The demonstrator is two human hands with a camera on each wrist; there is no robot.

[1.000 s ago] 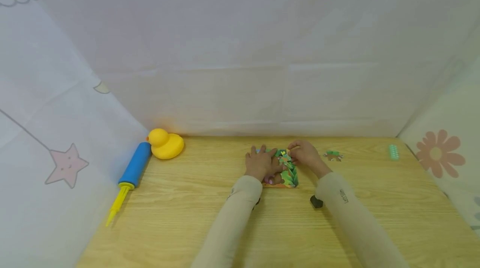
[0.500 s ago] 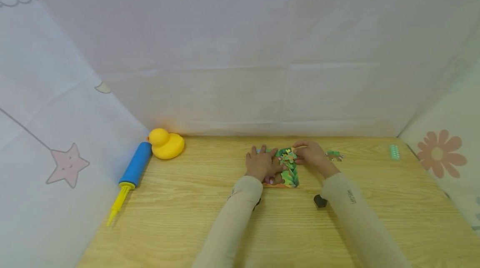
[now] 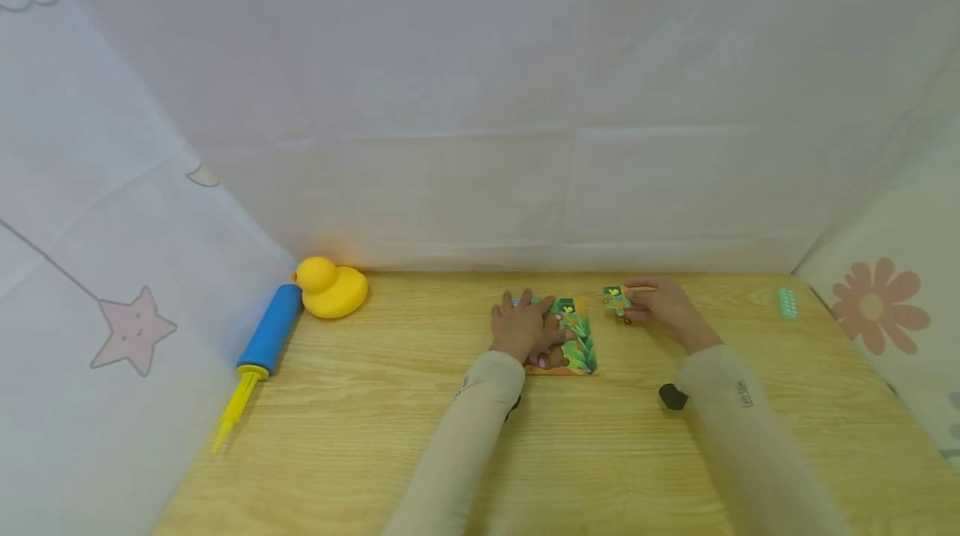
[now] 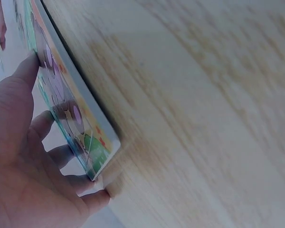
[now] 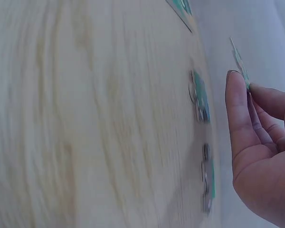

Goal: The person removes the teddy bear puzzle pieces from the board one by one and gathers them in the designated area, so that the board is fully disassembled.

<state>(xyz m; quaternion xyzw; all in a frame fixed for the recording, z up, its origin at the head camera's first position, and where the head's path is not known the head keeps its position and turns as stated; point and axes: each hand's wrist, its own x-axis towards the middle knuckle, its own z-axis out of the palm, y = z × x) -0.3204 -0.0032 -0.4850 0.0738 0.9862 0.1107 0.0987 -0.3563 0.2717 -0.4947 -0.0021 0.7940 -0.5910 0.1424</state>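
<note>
My left hand (image 3: 521, 330) lies with spread fingers over a small picture puzzle board (image 3: 581, 357), pressing it to the table. In the left wrist view the puzzle board (image 4: 80, 118) shows a pale edge and a colourful print, with the fingertips at its far side. To its right, my right hand (image 3: 667, 311) pinches a green and orange puzzle piece (image 3: 615, 297) by one edge, between thumb and fingers. Seen edge-on in the right wrist view, the held puzzle piece (image 5: 241, 64) is off the table.
Two loose puzzle pieces lie near the right hand: one piece (image 5: 200, 97) and another piece (image 5: 208, 178). A yellow toy duck (image 3: 333, 290) and a blue and yellow hand pump (image 3: 270, 336) are at the left. A small mint-green item (image 3: 787, 303) lies far right.
My right hand has taken the puzzle piece off the board's upper right and moved right with it. It now covers the loose pieces in the head view. The left hand has stayed put.
</note>
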